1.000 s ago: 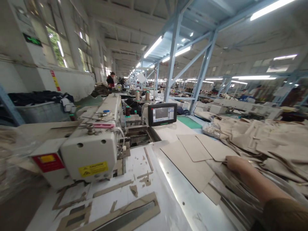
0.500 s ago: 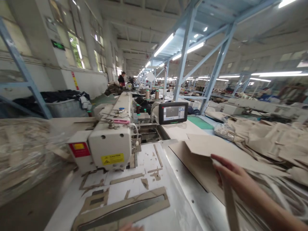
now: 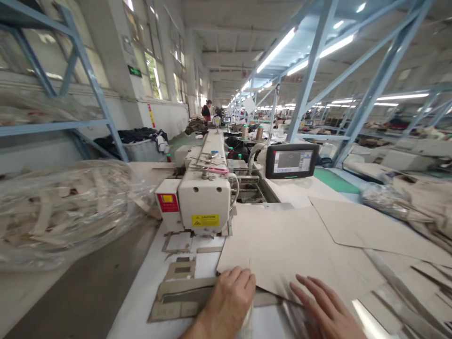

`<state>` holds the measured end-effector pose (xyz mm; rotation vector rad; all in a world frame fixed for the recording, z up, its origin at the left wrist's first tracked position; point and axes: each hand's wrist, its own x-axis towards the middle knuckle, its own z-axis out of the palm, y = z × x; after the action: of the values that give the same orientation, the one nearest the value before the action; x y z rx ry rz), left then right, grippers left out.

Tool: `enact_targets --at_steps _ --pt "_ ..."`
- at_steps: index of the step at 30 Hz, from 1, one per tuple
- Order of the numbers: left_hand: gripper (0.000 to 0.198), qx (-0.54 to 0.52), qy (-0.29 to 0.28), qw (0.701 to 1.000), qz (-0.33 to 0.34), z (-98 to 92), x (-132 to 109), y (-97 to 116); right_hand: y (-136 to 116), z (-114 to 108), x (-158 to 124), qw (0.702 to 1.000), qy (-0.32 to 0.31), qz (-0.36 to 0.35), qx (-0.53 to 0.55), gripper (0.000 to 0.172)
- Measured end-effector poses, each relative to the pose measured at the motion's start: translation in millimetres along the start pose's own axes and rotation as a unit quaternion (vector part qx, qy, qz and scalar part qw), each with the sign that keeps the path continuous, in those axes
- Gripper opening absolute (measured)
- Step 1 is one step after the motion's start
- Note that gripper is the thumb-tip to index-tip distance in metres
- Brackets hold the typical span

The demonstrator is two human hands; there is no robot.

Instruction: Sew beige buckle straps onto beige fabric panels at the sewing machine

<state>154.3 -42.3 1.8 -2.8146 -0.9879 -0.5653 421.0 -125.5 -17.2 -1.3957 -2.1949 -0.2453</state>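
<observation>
A large beige fabric panel (image 3: pixel 278 240) lies over the right part of the white sewing plate, its near edge under my hands. My left hand (image 3: pixel 231 294) is closed at the panel's near left corner, fingers bent down around what looks like a pale fabric strip (image 3: pixel 249 322) that hangs toward me. My right hand (image 3: pixel 323 303) is open, its fingers spread over the panel's near edge. Left of the panel, a grey-brown template frame (image 3: pixel 173 310) is partly covered by my left hand and the panel. Behind it stands the white sewing machine head (image 3: pixel 205 202).
A control screen (image 3: pixel 291 161) stands behind the panel. More beige panels (image 3: pixel 374 226) and cut pieces lie at the right. A clear plastic bag of fabric pieces (image 3: pixel 70 212) sits at the left. Blue metal posts (image 3: pixel 310 70) rise at the right.
The panel has moved left from the side stack onto the plate, covering part of the template. My left hand has come fully into view; my right hand has let go and spread open.
</observation>
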Motion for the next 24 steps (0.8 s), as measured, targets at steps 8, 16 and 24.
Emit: enact_targets --at_steps 8,16,24 --pt "0.029 0.064 0.053 0.996 -0.018 9.4 -34 -22 8 2 23 0.992 -0.047 -0.05 -0.108 0.04" --pt "0.045 0.142 0.003 0.984 -0.108 -14.7 -64 -66 -4 46 94 0.997 -0.025 -0.071 0.011 0.039" --pt "0.041 -0.017 -0.048 0.977 -0.208 -32.2 -55 -129 -5 99 159 0.992 -0.09 -0.039 0.076 0.043"
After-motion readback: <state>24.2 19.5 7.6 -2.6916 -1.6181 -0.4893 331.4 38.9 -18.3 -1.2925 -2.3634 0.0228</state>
